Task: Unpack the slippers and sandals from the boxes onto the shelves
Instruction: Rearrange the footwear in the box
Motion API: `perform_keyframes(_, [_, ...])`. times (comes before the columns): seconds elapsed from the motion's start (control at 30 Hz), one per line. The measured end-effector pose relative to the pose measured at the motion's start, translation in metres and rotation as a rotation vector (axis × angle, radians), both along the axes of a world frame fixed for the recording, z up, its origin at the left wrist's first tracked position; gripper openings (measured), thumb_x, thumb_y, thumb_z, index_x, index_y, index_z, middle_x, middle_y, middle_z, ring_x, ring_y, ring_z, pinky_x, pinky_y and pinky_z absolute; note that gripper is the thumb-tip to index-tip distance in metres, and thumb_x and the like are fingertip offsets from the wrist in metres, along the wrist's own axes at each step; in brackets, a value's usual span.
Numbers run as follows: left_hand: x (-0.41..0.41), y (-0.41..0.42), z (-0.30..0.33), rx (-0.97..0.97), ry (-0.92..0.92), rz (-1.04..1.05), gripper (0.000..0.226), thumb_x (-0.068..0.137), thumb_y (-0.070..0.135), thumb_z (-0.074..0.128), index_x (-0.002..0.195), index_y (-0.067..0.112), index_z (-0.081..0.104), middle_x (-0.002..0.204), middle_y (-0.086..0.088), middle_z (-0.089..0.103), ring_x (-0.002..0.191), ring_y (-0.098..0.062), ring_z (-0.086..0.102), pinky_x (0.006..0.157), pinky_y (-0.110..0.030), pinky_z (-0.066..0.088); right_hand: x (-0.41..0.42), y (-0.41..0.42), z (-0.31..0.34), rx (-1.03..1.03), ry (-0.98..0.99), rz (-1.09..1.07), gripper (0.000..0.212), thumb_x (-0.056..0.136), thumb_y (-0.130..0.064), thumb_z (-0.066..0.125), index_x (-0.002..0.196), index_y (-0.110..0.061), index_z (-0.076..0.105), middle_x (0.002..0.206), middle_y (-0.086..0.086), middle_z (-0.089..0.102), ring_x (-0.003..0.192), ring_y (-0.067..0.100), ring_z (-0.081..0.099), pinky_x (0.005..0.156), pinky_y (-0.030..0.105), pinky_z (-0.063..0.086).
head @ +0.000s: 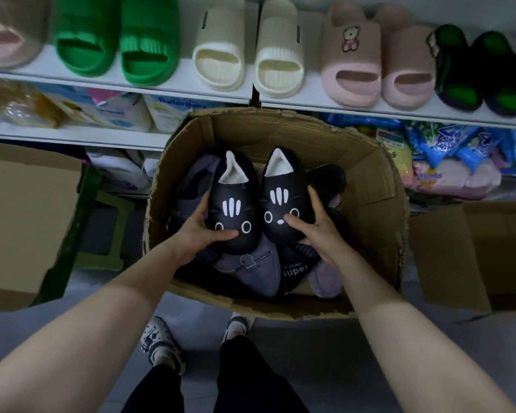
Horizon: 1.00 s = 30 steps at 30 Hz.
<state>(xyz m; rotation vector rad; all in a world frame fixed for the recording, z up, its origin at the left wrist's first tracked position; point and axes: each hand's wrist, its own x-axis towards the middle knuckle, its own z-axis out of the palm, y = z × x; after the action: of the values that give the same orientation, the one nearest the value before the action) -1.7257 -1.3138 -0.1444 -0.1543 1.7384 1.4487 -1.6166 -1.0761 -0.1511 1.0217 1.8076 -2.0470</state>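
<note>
Two black cat-face slippers with white lining sit side by side above an open cardboard box [367,174]. My left hand [198,231] grips the toe of the left cat slipper [231,201], thumb across its face. My right hand [313,231] grips the right cat slipper [283,198] the same way. Below them in the box lie purple-grey slippers [251,272] and other dark ones. On the white shelf [179,84] above stand pairs of green slides [116,40], cream slides [248,52], pink bear slides [376,64] and black-green slippers [483,76].
Lower shelves hold packaged goods [108,111] and blue bags [459,144]. More cardboard boxes stand at the left [24,216] and right [471,248]. A green stool [108,231] sits left of the open box. My feet [161,341] are on the grey floor.
</note>
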Motion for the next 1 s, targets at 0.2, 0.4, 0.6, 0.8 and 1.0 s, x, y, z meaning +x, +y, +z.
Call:
perform_keyframes(0.2, [0.005, -0.002, 0.014, -0.007, -0.056, 0.018, 0.104, 0.072, 0.005, 0.081, 0.137, 0.062, 0.022, 0.120, 0.022, 0.059, 0.105, -0.010, 0.060, 0.073, -0.036, 0.054, 0.006, -0.010, 0.015, 0.083, 0.081, -0.085, 0.076, 0.082, -0.027, 0.079, 0.141, -0.052, 0.038, 0.140, -0.005, 0.047, 0.121, 0.018, 0.055, 0.092, 0.047, 0.056])
perform_keyframes(0.4, [0.009, -0.018, 0.047, 0.070, -0.037, 0.000, 0.099, 0.073, 0.006, 0.080, 0.138, 0.060, 0.028, 0.122, 0.018, 0.058, 0.107, -0.014, 0.058, 0.078, -0.045, 0.055, 0.028, -0.033, 0.054, 0.122, 0.176, -0.201, 0.066, 0.082, -0.026, 0.079, 0.135, -0.050, 0.048, 0.136, -0.007, 0.052, 0.116, 0.015, 0.059, 0.084, 0.043, 0.059])
perform_keyframes(0.6, [0.013, -0.057, 0.106, 0.167, 0.097, -0.058, 0.096, 0.074, 0.010, 0.080, 0.140, 0.056, 0.028, 0.115, 0.015, 0.059, 0.100, -0.010, 0.061, 0.064, -0.038, 0.058, 0.039, -0.074, 0.113, 0.215, 0.306, -0.291, 0.061, 0.080, -0.025, 0.081, 0.129, -0.050, 0.054, 0.126, -0.016, 0.061, 0.111, 0.009, 0.064, 0.082, 0.040, 0.059])
perform_keyframes(0.8, [0.010, -0.100, 0.170, 0.311, 0.223, -0.117, 0.098, 0.073, 0.010, 0.082, 0.141, 0.055, 0.028, 0.126, 0.007, 0.060, 0.107, -0.016, 0.064, 0.075, -0.047, 0.058, 0.045, -0.121, 0.178, 0.259, 0.466, -0.326, 0.064, 0.082, -0.019, 0.078, 0.136, -0.039, 0.051, 0.125, -0.016, 0.062, 0.106, 0.008, 0.067, 0.074, 0.036, 0.059])
perform_keyframes(1.0, [0.004, -0.138, 0.232, 0.394, 0.369, -0.159, 0.093, 0.072, 0.014, 0.083, 0.137, 0.056, 0.031, 0.130, -0.003, 0.059, 0.105, -0.023, 0.066, 0.070, -0.044, 0.059, 0.039, -0.152, 0.240, 0.390, 0.591, -0.268, 0.072, 0.067, -0.041, 0.085, 0.130, -0.048, 0.054, 0.135, -0.004, 0.059, 0.117, 0.014, 0.062, 0.094, 0.042, 0.055])
